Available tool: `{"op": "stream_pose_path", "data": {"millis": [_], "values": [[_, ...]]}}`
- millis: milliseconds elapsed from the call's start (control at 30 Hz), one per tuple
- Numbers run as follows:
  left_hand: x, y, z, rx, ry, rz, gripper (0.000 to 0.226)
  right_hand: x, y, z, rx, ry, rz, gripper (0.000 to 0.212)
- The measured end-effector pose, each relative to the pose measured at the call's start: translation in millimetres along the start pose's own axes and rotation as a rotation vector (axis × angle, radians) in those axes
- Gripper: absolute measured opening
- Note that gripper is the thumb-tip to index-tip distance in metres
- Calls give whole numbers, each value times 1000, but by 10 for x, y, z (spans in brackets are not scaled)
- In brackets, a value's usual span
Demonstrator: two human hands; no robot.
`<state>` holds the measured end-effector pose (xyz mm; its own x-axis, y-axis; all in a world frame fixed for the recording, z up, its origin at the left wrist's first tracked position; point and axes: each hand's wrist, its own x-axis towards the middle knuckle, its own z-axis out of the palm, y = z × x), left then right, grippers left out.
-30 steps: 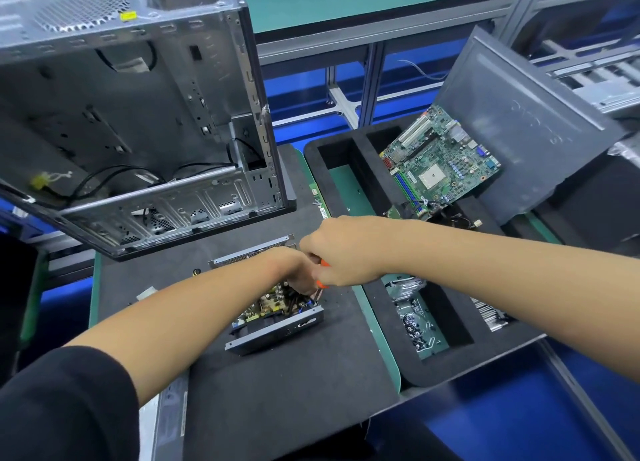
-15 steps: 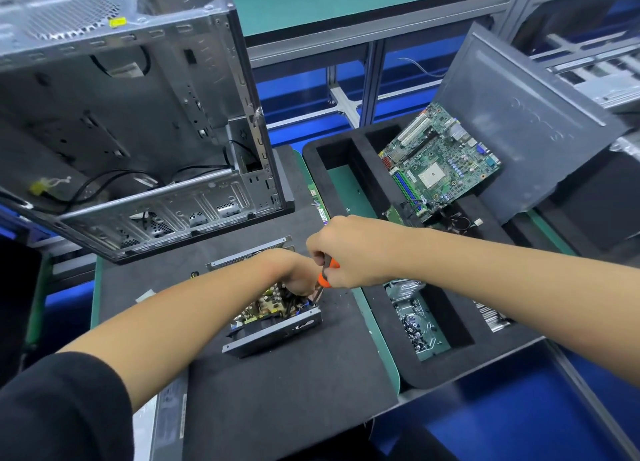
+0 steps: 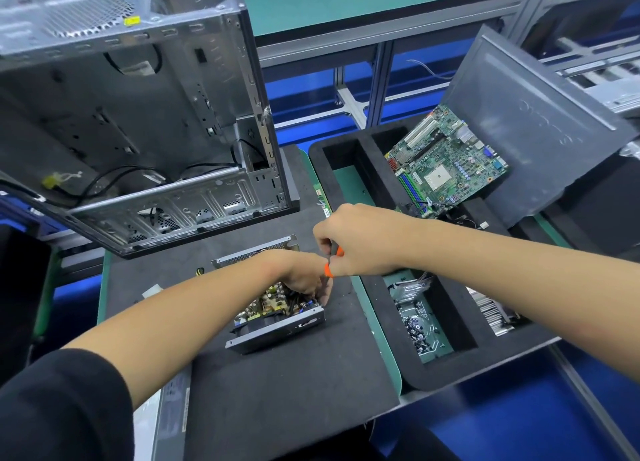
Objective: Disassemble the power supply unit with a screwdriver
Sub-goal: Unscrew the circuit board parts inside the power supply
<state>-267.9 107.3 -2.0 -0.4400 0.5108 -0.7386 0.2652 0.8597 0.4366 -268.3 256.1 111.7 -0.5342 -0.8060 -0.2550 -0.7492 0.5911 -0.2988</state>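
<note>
The power supply unit (image 3: 277, 325) lies on the dark mat with its lid off, its circuit board and wires showing. My left hand (image 3: 304, 273) reaches into its far right corner, fingers curled down among the parts there; what they hold is hidden. My right hand (image 3: 353, 242) hovers just above and grips an orange-handled screwdriver (image 3: 329, 268), pointing down toward that same corner. The screwdriver's tip is hidden behind my left hand.
An empty computer case (image 3: 138, 121) stands open at the back left. A black foam tray (image 3: 412, 367) on the right holds a motherboard (image 3: 446, 159), screws (image 3: 417, 329) and a heatsink (image 3: 491, 315). A grey case panel (image 3: 540, 121) leans behind it. A flat metal cover (image 3: 169, 415) lies near the front edge.
My right hand has lifted and turned slightly with the screwdriver, so more of the orange handle shows. My left hand stays at the same corner of the unit.
</note>
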Motion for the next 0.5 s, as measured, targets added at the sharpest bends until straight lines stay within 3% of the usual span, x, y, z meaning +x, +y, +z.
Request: {"op": "stream_pose_path", "data": {"millis": [133,500], "values": [[-12,-22,29,-8,61,10,38,8,30,10,18,-8,2,14],[-53,-66,59,-20,239,39,9,25,88,-57,8,43,10,15]]}}
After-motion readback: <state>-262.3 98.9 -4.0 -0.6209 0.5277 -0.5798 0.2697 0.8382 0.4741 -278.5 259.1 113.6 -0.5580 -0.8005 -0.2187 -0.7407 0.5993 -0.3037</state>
